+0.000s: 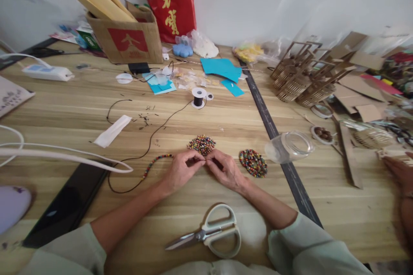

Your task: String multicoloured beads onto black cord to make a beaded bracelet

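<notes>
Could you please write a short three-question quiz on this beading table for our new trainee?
1. True or false: the scissors lie nearer the person than the two bead piles.
2. Which lies on its side right of the hands? A) spool B) jar C) power strip
3. What trails left from the left hand?

Key
1. True: the scissors lie at the table's near edge, while one bead pile is beyond the fingertips and the other sits right of the right hand.
2. B: the clear jar is tipped over.
3. A black cord with a run of strung beads on it.
</notes>
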Demonstrator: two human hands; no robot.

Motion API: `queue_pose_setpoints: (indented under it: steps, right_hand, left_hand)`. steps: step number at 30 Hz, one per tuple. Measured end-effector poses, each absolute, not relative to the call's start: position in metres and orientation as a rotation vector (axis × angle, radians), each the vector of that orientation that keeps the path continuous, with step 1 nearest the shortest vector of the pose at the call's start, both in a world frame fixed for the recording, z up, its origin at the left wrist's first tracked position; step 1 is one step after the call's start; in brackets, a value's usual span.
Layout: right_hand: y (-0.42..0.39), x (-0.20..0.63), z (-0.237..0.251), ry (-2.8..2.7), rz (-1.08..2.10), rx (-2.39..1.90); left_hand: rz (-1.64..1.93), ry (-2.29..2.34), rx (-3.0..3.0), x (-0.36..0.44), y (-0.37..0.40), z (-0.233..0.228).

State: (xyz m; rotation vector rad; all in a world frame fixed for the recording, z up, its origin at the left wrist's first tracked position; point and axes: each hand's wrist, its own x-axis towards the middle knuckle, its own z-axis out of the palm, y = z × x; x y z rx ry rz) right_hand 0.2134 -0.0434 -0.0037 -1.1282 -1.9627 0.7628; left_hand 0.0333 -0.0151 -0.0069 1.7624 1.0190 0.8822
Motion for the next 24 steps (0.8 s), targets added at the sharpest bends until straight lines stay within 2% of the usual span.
queue_pose_setpoints:
  steps: [24]
  right_hand:
    - [-0.043, 0.213, 0.003, -1.952, 0.843, -1.123]
  left_hand:
    - [0.861, 1.016, 1.693, 0.033, -0.016, 0.005]
